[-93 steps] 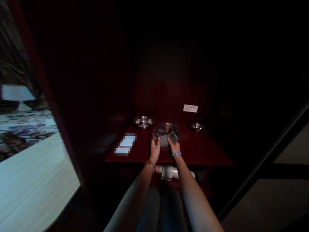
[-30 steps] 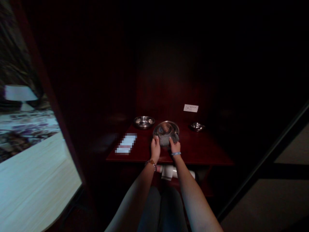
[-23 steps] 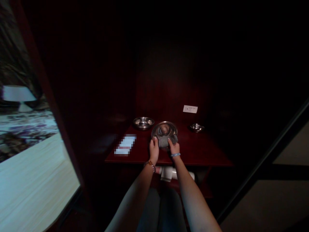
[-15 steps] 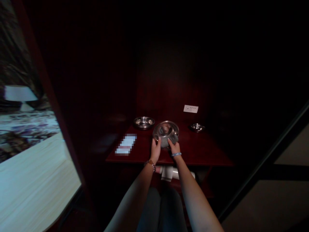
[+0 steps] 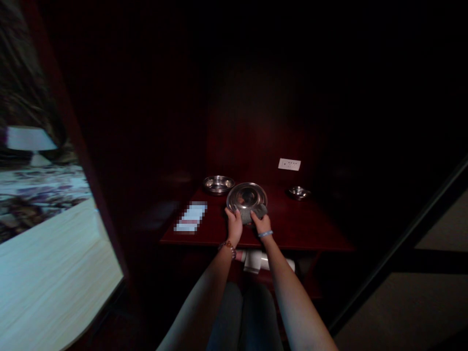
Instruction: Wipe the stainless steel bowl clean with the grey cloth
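- Two hands work at the near rim of a steel bowl (image 5: 247, 195), which stands tilted toward the person over the middle of the red desk (image 5: 307, 222); whether its underside touches the desk cannot be told.
- The left hand (image 5: 234, 225) grips the bowl's near left edge, thumb up by the grey cloth (image 5: 244, 216).
- The right hand (image 5: 262, 224) is closed on the cloth at the near right edge, thumb on top; its other fingers are hidden.
- The cloth is bunched along the near rim, between the two thumbs and a little past the right one.
- On the far left of the desk sits a second bowl (image 5: 218, 184), just beside the held one, so little room shows between their rims.
- To the far right, a small bowl (image 5: 299, 193) stands well apart, with a wider stretch of desktop between.
- A blurred pale patch (image 5: 190, 217) lies near the left edge of the desk.
- The desk's near edge passes under the wrists; below it lies a white cylinder (image 5: 266, 262), partly behind the right forearm.
- A socket plate (image 5: 289, 164) is on the far wall.
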`<control>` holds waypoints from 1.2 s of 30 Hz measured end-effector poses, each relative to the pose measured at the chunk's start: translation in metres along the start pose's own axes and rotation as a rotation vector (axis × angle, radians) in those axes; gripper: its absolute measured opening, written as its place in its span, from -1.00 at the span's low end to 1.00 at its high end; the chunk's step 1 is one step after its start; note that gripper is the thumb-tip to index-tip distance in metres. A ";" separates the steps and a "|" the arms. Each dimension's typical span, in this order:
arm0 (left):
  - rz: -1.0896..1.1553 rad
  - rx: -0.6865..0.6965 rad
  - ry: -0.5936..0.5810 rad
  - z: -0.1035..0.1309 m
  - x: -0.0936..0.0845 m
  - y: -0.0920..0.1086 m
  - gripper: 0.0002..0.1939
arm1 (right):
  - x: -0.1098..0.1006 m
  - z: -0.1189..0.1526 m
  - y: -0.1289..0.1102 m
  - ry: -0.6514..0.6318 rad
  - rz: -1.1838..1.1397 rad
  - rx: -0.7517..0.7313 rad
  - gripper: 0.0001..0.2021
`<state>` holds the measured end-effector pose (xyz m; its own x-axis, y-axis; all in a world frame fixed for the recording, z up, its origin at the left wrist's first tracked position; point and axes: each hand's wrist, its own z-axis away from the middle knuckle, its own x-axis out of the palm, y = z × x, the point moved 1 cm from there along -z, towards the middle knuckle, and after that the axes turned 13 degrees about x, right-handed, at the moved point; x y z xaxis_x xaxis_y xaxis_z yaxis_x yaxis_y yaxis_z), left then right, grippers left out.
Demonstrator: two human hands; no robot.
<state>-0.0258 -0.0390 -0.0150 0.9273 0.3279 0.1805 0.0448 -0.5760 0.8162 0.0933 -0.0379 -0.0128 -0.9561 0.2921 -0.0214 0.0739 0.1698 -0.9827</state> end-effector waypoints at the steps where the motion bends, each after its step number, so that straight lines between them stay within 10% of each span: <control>1: -0.010 -0.006 -0.001 0.000 0.000 0.000 -0.48 | 0.000 0.000 0.000 -0.012 -0.007 -0.008 -0.61; 36: 0.101 0.008 -0.061 0.001 0.001 -0.004 -0.46 | 0.003 -0.003 0.004 -0.079 -0.238 0.109 -0.62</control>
<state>-0.0247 -0.0375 -0.0183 0.9480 0.2224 0.2276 -0.0469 -0.6098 0.7911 0.0918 -0.0337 -0.0162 -0.9624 0.1814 0.2022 -0.1822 0.1211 -0.9758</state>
